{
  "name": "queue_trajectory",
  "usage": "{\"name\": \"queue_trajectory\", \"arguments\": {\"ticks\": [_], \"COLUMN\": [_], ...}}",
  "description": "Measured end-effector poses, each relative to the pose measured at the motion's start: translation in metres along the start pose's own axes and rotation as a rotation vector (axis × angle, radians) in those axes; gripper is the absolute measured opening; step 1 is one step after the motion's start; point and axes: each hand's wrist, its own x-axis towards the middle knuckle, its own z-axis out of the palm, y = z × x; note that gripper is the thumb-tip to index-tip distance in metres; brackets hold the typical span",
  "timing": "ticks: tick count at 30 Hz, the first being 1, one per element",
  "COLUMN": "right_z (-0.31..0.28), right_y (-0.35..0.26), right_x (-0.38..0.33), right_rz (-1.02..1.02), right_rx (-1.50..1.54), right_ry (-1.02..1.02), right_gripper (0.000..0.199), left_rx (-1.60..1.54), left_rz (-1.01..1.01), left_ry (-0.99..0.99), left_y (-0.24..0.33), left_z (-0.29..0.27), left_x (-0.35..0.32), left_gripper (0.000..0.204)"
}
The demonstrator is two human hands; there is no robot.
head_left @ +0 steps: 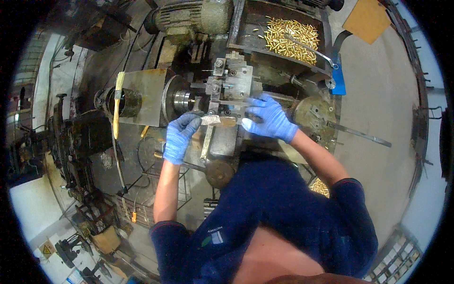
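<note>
My left hand [182, 135], in a blue knitted glove with dark grey fingertips, is closed with the fingertips pinched at the left end of a small flat strip [211, 119]. The strip looks pale with dark marks on the left and brownish on the right; its exact kind is unclear. Past its right end is my right hand [272, 117], gloved in blue, with thumb and fingers apart beside the tool block [240, 80] of a lathe. Left of the block, a shiny round collet [182, 101] has a small brass-coloured piece at its centre.
A wooden-handled brush [117, 106] lies across the headstock cover [146, 90]. Behind the block, a metal tray [250, 28] holds many small brass parts [293, 40] and a wrench [312, 48]. A long lever [362, 134] sticks out rightward; a round knob [220, 173] sits near my body.
</note>
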Motion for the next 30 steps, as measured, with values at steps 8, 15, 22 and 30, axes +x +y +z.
{"name": "queue_trajectory", "arguments": {"ticks": [8, 15, 22, 30], "right_z": [-0.061, -0.097, -0.095, -0.088], "right_y": [0.002, 0.041, 0.076, 0.079], "right_x": [-0.046, -0.136, -0.182, -0.186], "right_rz": [0.231, 0.462, 0.495, 0.491], "right_rx": [0.008, -0.178, -0.281, -0.29], "right_ry": [0.019, 0.154, 0.104, 0.159], "right_gripper": [0.034, 0.033, 0.029, 0.025], "left_rx": [0.1, 0.122, 0.115, 0.091], "left_rz": [0.063, 0.09, 0.104, 0.149], "left_ry": [0.084, 0.171, 0.117, 0.088], "left_y": [0.009, 0.024, 0.031, 0.041], "left_z": [-0.009, -0.003, 0.003, 0.011], "left_x": [-0.007, -0.02, -0.015, -0.019], "left_gripper": [0.019, 0.018, 0.016, 0.017]}}
